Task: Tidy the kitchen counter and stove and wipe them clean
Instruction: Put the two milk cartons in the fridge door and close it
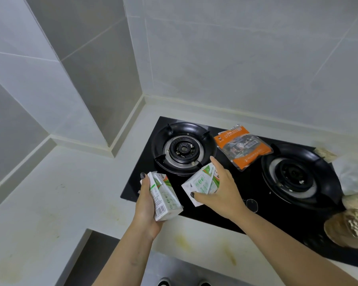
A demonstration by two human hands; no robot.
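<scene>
Each hand clamps a small carton: left hand (148,203) lifts one carton (163,196), right hand (221,187) pins another (201,183) on the stove (246,188). Likely light, stiff, crushable; take the flat sides.

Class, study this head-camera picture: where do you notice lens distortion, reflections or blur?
Head view: wide-angle bending bows the counter edges and wall tile lines; the glossy black stove glass shows soft reflections; the crumpled wrappers at the right edge look smeared; both cartons stay fairly sharp.
</scene>
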